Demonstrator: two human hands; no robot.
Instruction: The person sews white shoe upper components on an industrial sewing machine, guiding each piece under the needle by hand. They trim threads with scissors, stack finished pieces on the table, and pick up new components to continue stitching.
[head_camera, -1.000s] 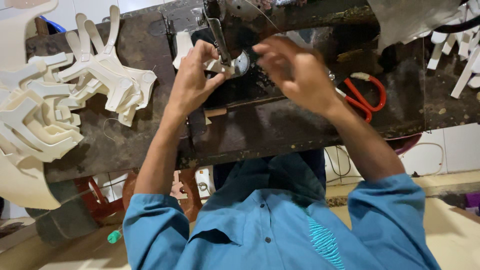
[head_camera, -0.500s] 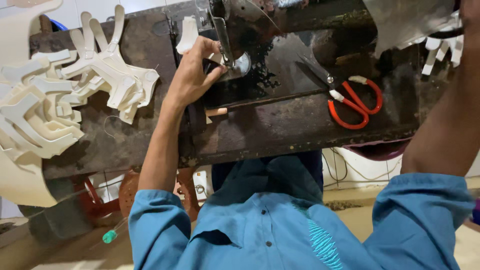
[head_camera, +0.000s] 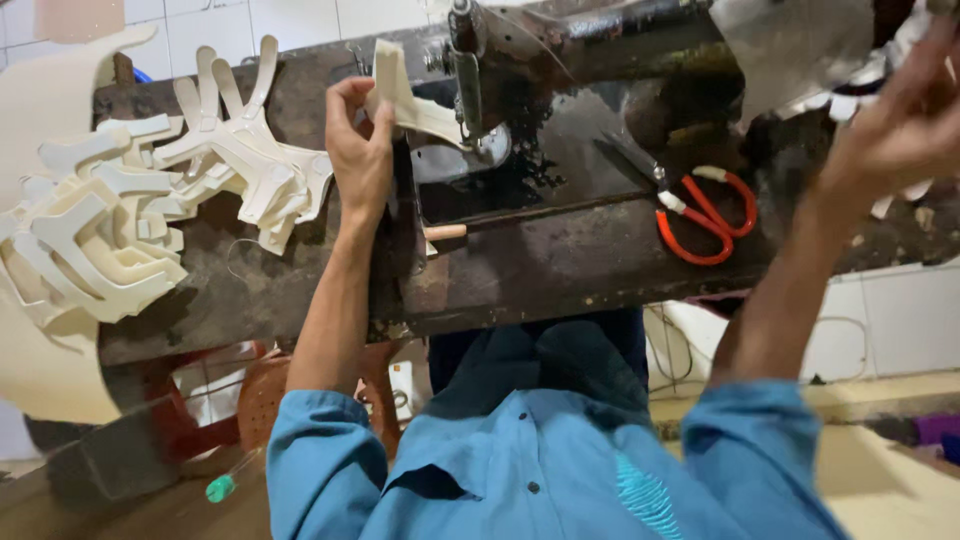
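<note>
This is a small sewing workshop. A dark metal sewing machine (head_camera: 520, 60) stands at the top middle of the frame, on a worn, dark work table (head_camera: 560, 265) that looks scratched and stained. On the left side of the table lie big piles of cream cut-out pieces (head_camera: 150, 200), all much the same shape, stacked on each other. Red-handled scissors (head_camera: 700, 215) rest on the table at the right. Behind the table, at the top left, is a white tiled wall (head_camera: 290, 15). At the lower left, under the table, there is a red plastic stool (head_camera: 260, 395). It is a place where many of the same parts get stitched.
</note>
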